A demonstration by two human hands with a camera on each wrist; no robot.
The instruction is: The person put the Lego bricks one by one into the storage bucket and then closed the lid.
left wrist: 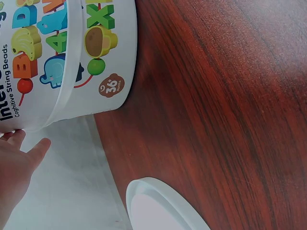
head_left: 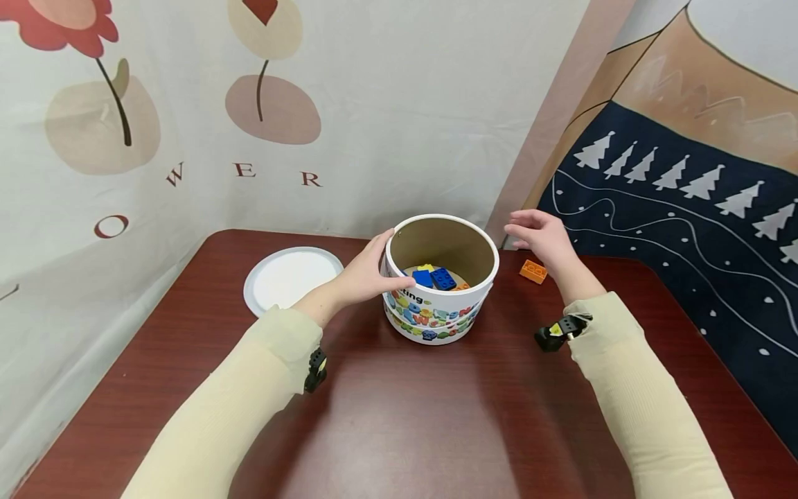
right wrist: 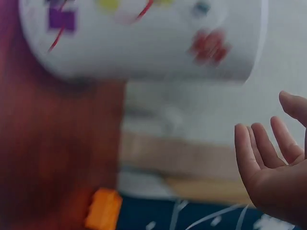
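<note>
My left hand (head_left: 364, 274) rests against the left side of a white printed bucket (head_left: 430, 315), thumb along the front rim and fingers at the rim's left edge. Blue bricks (head_left: 443, 278) lie inside the bucket, with a yellow brick (head_left: 426, 267) and a bit of orange beside them. Right of the bucket, my right hand (head_left: 541, 238) hovers in the air, holding nothing, its fingers relaxed and spread in the right wrist view. Below it an orange brick (head_left: 533, 272) sits on the table.
A round white lid (head_left: 289, 277) lies on the dark red-brown table (head_left: 399, 430), left of the bucket. Behind the table hangs a white cloth (head_left: 399, 138) with flower prints. To the right is a navy cloth (head_left: 654, 229) with trees.
</note>
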